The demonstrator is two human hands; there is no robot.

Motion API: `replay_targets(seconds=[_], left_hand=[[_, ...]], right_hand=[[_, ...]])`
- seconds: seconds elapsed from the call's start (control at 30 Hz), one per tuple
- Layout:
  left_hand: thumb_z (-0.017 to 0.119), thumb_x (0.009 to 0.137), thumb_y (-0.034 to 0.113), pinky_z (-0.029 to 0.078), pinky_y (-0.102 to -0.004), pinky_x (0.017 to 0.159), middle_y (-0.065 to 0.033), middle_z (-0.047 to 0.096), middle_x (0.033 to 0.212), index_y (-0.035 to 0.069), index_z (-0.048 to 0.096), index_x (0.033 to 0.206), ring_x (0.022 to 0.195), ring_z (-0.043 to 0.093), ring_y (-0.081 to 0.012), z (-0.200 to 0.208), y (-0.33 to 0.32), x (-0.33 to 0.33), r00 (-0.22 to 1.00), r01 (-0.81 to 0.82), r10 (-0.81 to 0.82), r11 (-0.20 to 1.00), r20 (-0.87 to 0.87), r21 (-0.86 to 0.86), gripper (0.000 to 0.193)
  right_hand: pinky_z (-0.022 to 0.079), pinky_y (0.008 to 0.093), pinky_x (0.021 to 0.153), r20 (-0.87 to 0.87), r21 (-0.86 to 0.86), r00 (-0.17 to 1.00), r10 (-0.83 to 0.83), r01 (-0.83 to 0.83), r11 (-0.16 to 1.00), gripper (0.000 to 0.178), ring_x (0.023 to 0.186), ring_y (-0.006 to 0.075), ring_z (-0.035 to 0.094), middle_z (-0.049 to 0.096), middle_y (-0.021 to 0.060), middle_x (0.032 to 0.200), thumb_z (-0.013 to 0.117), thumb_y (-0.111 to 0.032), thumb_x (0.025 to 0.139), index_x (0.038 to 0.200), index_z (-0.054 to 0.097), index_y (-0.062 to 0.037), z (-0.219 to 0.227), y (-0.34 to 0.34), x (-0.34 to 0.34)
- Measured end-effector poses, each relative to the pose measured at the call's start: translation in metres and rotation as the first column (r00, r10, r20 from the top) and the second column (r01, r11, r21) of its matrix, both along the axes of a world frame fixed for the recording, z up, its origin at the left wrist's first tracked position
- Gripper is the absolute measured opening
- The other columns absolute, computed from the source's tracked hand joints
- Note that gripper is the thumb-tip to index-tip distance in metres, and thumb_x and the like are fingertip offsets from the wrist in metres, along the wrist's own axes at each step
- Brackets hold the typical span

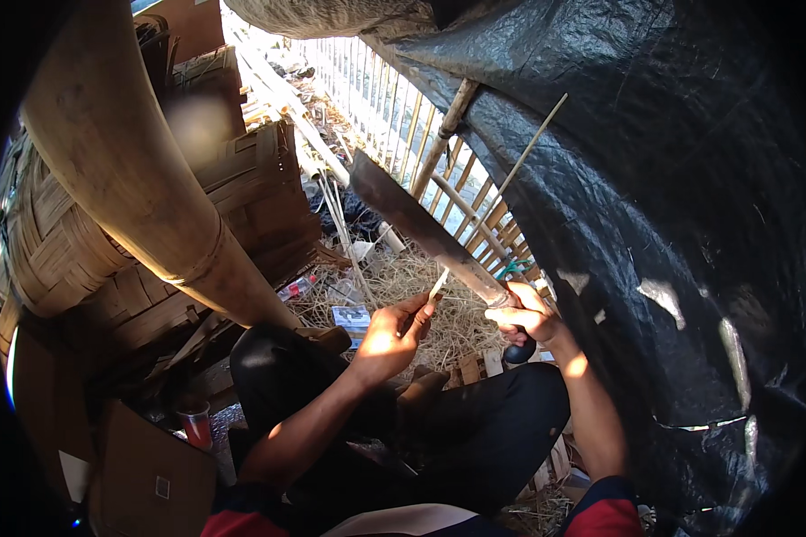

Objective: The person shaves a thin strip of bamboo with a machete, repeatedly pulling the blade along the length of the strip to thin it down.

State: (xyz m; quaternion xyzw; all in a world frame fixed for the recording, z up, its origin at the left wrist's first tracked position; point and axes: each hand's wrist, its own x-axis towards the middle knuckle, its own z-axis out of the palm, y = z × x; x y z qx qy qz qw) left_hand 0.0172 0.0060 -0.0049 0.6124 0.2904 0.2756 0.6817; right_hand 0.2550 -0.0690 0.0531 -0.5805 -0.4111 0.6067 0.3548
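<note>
My right hand [527, 315] is closed round the dark handle of a machete [412, 219]. Its long, broad blade slants up and to the left, dark toward the tip and brighter near the handle. In front of my lap, my left hand [391, 340] pinches a short pale strip [440, 283], which looks like bamboo or wood. The strip's upper end is right by the blade's lower edge; whether they touch I cannot tell. My legs in dark trousers are bent beneath both hands.
A thick bamboo pole [143, 170] slants down at the left before woven bamboo panels [251, 179]. Black plastic sheeting [672, 179] hangs close on the right. Pale shavings [461, 345] litter the ground ahead, near a slatted bamboo fence [394, 107]. A plastic cup [196, 428] stands lower left.
</note>
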Motion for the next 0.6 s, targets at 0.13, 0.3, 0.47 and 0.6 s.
replay_targets(seconds=[0.13, 0.3, 0.47, 0.6], left_hand=[[0.051, 0.100, 0.023, 0.028, -0.0218, 0.054, 0.0067, 0.038, 0.068, -0.002, 0.055, 0.126, 0.061, 0.032, -0.0045, -0.003, -0.002, 0.002, 1.000, -0.028, 0.028, 0.999, 0.003, -0.022, 0.037], [0.050, 0.100, 0.025, 0.028, -0.0210, 0.052, 0.0057, 0.038, 0.065, 0.000, 0.056, 0.126, 0.058, 0.032, -0.0045, -0.002, -0.004, 0.007, 0.999, 0.006, -0.005, 1.000, 0.042, -0.024, 0.036], [0.049, 0.101, 0.023, 0.029, -0.0219, 0.052, 0.0051, 0.038, 0.063, -0.001, 0.058, 0.119, 0.058, 0.032, -0.0051, 0.001, -0.004, -0.001, 0.983, 0.088, -0.054, 0.978, 0.176, -0.189, 0.032], [0.046, 0.102, 0.022, 0.025, -0.0214, 0.051, 0.0068, 0.034, 0.061, 0.000, 0.058, 0.118, 0.055, 0.028, -0.0038, 0.013, -0.002, -0.002, 0.970, 0.145, -0.094, 0.963, 0.222, -0.228, 0.029]], right_hand=[[0.038, 0.0255, 0.045, 0.289, 0.288, 0.940, -0.180, 0.094, 0.953, 0.027, 0.046, 0.0080, 0.047, 0.050, -0.0001, 0.058, 0.071, -0.019, 0.082, 0.096, 0.055, -0.0012, -0.014, 0.000, 0.002], [0.046, 0.0340, 0.054, 0.694, 0.668, 0.594, -0.406, -0.322, 0.671, 0.029, 0.057, 0.0252, 0.060, 0.057, 0.0091, 0.063, 0.074, -0.019, 0.072, 0.093, 0.060, -0.0039, -0.012, 0.010, -0.026], [0.047, 0.0318, 0.056, 0.652, 0.625, 0.686, -0.322, -0.246, 0.741, 0.030, 0.057, 0.0245, 0.062, 0.061, 0.0099, 0.068, 0.075, -0.019, 0.071, 0.093, 0.060, -0.0034, -0.007, 0.016, -0.030], [0.041, 0.0282, 0.045, 0.566, 0.629, 0.772, -0.288, -0.178, 0.757, 0.026, 0.047, 0.0102, 0.050, 0.049, 0.0022, 0.056, 0.072, -0.018, 0.080, 0.092, 0.057, -0.0005, -0.010, 0.012, -0.010]])
